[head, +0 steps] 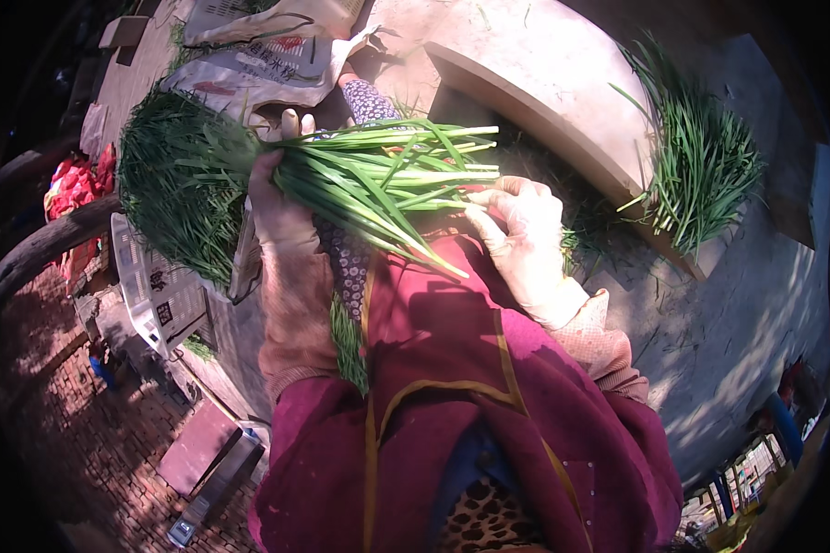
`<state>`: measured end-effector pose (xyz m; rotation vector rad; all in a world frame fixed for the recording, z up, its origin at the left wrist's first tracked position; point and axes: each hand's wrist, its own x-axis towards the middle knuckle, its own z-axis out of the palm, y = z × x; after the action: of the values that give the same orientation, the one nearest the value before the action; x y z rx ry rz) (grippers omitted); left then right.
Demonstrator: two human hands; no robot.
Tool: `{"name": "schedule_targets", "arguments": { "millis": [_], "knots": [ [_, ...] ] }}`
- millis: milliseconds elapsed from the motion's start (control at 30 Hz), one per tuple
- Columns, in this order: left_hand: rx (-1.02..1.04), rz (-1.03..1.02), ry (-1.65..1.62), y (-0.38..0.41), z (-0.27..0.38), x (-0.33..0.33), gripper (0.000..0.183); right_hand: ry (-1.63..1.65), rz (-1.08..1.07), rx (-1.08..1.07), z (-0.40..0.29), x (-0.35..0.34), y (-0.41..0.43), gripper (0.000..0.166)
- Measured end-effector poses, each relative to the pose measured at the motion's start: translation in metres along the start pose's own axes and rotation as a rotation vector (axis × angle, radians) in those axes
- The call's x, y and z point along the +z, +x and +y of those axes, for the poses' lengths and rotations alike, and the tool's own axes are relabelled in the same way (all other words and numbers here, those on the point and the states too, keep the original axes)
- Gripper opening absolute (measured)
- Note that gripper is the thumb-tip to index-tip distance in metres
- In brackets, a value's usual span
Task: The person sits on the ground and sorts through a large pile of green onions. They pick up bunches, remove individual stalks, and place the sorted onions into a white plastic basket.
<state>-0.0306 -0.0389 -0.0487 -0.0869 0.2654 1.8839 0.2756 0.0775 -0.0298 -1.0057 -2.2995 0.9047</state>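
A bunch of long green leafy stalks, probably Chinese chives or garlic chives, lies across my lap area with its pale stem ends pointing right. My left hand, in a pale glove, is closed around the leafy part. At the stem ends, my right hand, also gloved, pinches one pale stalk between thumb and fingers. A large heap of the same greens lies to the left, against my left hand. Another pile rests on a board at the right.
White plastic crate stands at the left, below the heap. Printed woven sacks lie at the top. A curved-looking wooden board edge runs right of the hands. A scale-like metal item stands on the brick floor.
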Motion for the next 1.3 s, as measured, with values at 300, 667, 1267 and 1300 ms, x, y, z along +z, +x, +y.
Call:
{"name": "schedule_targets", "arguments": {
  "millis": [300, 667, 1267, 1300],
  "knots": [
    [0.054, -0.034, 0.111, 0.0, -0.02, 0.008, 0.059, 0.315, -0.095, 0.185, 0.012, 0.026, -0.001, 0.026],
    [0.218, 0.144, 0.248, -0.004, -0.016, 0.0, 0.051, 0.801, -0.2, 0.437, -0.018, 0.004, 0.01, 0.018],
    [0.28, 0.109, 0.357, -0.009, 0.066, 0.001, 0.019, 0.144, -0.199, 0.224, 0.081, -0.039, -0.016, 0.013],
    [0.29, 0.108, 0.39, -0.008, 0.065, -0.003, 0.019, 0.568, -0.249, 0.495, 0.074, -0.046, -0.011, 0.012]
  ]
}}
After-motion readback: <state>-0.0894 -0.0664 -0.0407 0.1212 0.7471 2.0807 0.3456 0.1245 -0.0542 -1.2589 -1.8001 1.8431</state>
